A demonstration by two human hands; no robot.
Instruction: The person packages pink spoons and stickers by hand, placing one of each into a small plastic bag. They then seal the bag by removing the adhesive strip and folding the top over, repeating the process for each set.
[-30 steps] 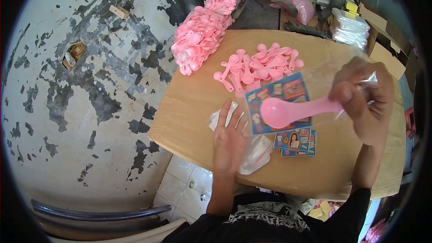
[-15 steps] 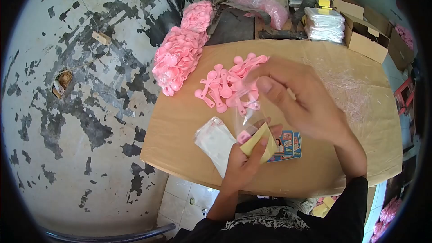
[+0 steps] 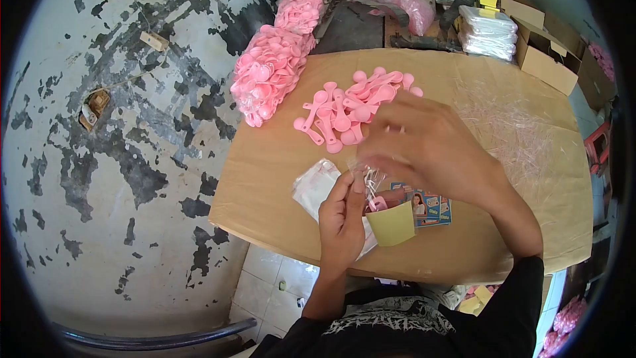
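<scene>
My left hand (image 3: 341,222) pinches the gathered top of a clear plastic bag (image 3: 372,182) between thumb and fingers. Inside the bag shows part of a pink scoop (image 3: 377,204), and a pale yellow card (image 3: 392,224) hangs at its lower part. Just above the bag's top is my right hand (image 3: 434,149), its fingers curled and smeared by motion; whether they grip the plastic cannot be made out. Partly behind the left hand lies a stack of flat clear bags (image 3: 315,184). Printed blue cards (image 3: 434,209) lie right of the yellow card.
Loose pink scoops (image 3: 338,109) are heaped on the brown-covered table (image 3: 265,192). Bulging bags of scoops (image 3: 271,69) stand at the back left. Thin clear strips (image 3: 507,122) lie scattered at right. Wrapped packs (image 3: 488,33) and an open carton (image 3: 546,59) are at the back right.
The left hand has moved from the yellow card to the bag's gathered top. The bag, upright and spread before, is bunched now, and my right hand has come down over it.
</scene>
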